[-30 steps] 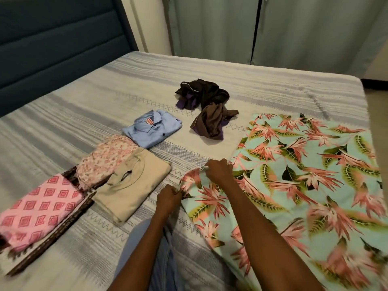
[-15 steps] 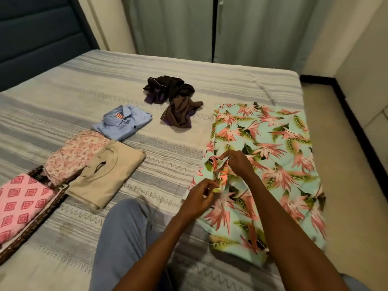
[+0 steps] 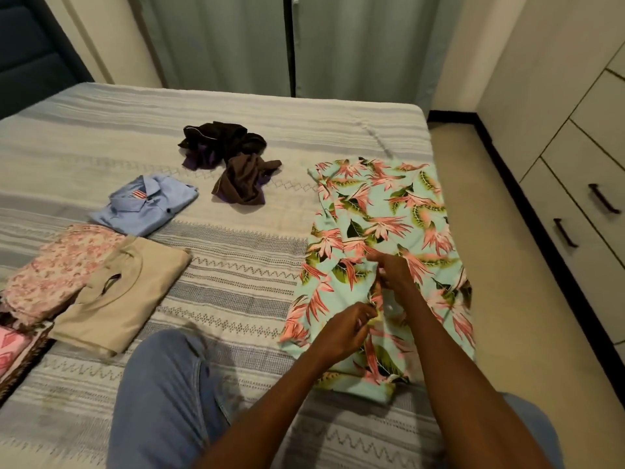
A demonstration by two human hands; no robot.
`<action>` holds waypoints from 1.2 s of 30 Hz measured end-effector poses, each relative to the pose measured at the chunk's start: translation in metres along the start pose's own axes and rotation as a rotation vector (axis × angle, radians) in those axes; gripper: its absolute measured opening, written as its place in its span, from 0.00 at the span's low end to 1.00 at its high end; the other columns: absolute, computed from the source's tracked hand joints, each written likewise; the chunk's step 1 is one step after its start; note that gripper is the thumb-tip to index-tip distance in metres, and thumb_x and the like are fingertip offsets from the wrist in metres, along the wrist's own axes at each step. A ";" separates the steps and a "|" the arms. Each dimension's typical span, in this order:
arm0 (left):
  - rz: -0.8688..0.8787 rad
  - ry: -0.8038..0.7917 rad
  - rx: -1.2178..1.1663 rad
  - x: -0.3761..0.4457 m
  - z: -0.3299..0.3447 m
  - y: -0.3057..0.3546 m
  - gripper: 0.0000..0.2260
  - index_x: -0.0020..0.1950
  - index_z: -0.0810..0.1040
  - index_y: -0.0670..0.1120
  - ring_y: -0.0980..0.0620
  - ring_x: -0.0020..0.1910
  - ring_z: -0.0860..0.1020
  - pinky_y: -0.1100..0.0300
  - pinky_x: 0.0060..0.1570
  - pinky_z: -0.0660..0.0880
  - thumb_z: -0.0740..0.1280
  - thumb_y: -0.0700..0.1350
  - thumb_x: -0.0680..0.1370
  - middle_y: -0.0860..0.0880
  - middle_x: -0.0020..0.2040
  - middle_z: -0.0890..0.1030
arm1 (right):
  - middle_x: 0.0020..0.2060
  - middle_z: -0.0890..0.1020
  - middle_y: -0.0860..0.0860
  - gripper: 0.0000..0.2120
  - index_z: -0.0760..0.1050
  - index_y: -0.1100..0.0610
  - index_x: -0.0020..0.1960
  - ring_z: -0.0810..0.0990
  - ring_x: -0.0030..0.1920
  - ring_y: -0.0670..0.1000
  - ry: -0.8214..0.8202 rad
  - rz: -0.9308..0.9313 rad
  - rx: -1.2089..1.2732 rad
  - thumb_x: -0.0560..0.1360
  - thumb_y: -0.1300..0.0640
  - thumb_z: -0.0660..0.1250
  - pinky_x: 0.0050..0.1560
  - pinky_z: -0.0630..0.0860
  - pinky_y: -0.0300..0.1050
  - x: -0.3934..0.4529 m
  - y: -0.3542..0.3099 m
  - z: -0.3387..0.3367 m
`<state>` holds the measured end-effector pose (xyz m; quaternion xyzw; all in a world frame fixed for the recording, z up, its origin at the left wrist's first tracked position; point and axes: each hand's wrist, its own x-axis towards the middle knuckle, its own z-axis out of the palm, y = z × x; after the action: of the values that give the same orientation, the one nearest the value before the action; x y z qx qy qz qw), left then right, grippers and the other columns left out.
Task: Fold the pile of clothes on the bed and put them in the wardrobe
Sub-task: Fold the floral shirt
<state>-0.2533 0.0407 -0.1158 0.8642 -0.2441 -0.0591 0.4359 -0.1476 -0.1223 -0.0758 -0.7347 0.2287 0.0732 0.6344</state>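
Floral cloth (image 3: 382, 228), turquoise with pink and green leaves, lies on the right side of the bed (image 3: 236, 252), its far end reaching toward the right edge of the mattress and its near end by the person's lap. Both hands meet at its middle: the right hand (image 3: 395, 275) has its fingers curled into a fold of the fabric, and the left hand (image 3: 345, 330), just below it, pinches the same bunched edge. A second ago the cloth was spread much wider and flatter, and the hands gripped its left corner; now it is narrower, doubled lengthwise, and the hands sit further in over it. The camera has also swung right, so the floor and drawers show.

Beyond the cloth, near the bed's centre, sits an unfolded brown garment (image 3: 243, 181), and just behind it a crumpled dark garment (image 3: 220, 143) with purple lining. To the left lie folded pieces: a blue shirt (image 3: 148, 204), a beige top (image 3: 125, 292) beside a pink flowered piece (image 3: 57, 269), and a pink patterned cloth (image 3: 10, 346) at the frame's edge. They are where they were before.

The striped grey-and-white bedspread covers the bed. A knee in blue jeans (image 3: 162, 394) rests on it. Grey curtains (image 3: 257, 42) hang behind, a dark headboard (image 3: 27, 55) stands at left, and cream drawers (image 3: 581, 184) with dark handles line the right wall.
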 end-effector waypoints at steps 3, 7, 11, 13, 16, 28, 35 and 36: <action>-0.006 0.021 -0.034 0.008 0.007 0.007 0.12 0.65 0.73 0.49 0.55 0.46 0.78 0.66 0.43 0.71 0.64 0.47 0.82 0.49 0.55 0.79 | 0.33 0.82 0.52 0.10 0.82 0.62 0.57 0.74 0.25 0.43 0.006 -0.144 -0.038 0.77 0.65 0.67 0.26 0.69 0.36 0.003 0.007 -0.003; 0.011 0.027 -0.060 0.020 0.016 0.019 0.12 0.65 0.72 0.49 0.57 0.44 0.76 0.65 0.43 0.71 0.65 0.44 0.81 0.49 0.55 0.79 | 0.36 0.81 0.51 0.15 0.81 0.60 0.59 0.73 0.24 0.39 0.017 -0.174 -0.041 0.76 0.70 0.64 0.26 0.68 0.32 0.005 0.011 -0.016; -0.018 -0.064 -0.062 0.023 0.023 0.021 0.12 0.64 0.71 0.48 0.55 0.47 0.78 0.61 0.46 0.74 0.64 0.44 0.81 0.48 0.56 0.80 | 0.55 0.84 0.57 0.16 0.81 0.59 0.59 0.77 0.33 0.46 0.027 -0.147 -0.124 0.77 0.70 0.62 0.33 0.73 0.39 0.015 0.024 -0.033; -0.018 -0.112 -0.051 0.021 0.024 0.016 0.11 0.64 0.71 0.47 0.53 0.50 0.79 0.58 0.48 0.76 0.63 0.43 0.82 0.47 0.57 0.81 | 0.57 0.83 0.59 0.20 0.81 0.58 0.60 0.78 0.35 0.52 -0.024 -0.115 -0.197 0.76 0.73 0.59 0.33 0.74 0.41 0.018 0.033 -0.039; 0.016 -0.068 0.026 0.010 0.016 0.002 0.11 0.60 0.75 0.44 0.50 0.53 0.79 0.55 0.51 0.76 0.60 0.39 0.80 0.46 0.56 0.81 | 0.54 0.82 0.58 0.27 0.80 0.55 0.63 0.79 0.34 0.56 -0.066 -0.071 -0.238 0.72 0.75 0.56 0.28 0.75 0.42 0.019 0.038 -0.042; -0.004 0.137 0.565 -0.058 -0.052 -0.043 0.19 0.62 0.75 0.45 0.41 0.51 0.78 0.50 0.47 0.75 0.70 0.47 0.72 0.43 0.56 0.79 | 0.72 0.71 0.58 0.34 0.61 0.57 0.76 0.72 0.69 0.61 -0.025 -0.060 -0.610 0.77 0.46 0.70 0.63 0.69 0.51 -0.009 0.052 -0.046; -0.332 0.169 0.438 -0.084 -0.050 -0.047 0.19 0.65 0.73 0.42 0.37 0.53 0.75 0.47 0.49 0.75 0.69 0.45 0.76 0.39 0.60 0.74 | 0.70 0.71 0.62 0.35 0.61 0.59 0.75 0.75 0.64 0.62 -0.141 -0.018 -0.703 0.74 0.49 0.70 0.62 0.74 0.52 -0.035 0.066 -0.057; -0.333 0.163 0.407 -0.084 -0.051 -0.046 0.19 0.65 0.74 0.42 0.38 0.53 0.75 0.48 0.49 0.75 0.69 0.44 0.75 0.39 0.60 0.74 | 0.69 0.72 0.61 0.32 0.62 0.58 0.75 0.76 0.61 0.61 -0.121 -0.035 -0.611 0.75 0.51 0.69 0.58 0.76 0.50 -0.038 0.067 -0.057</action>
<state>-0.2938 0.1400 -0.1299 0.9641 -0.0697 -0.0102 0.2559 -0.2207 -0.1744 -0.1105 -0.8895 0.1452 0.1713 0.3979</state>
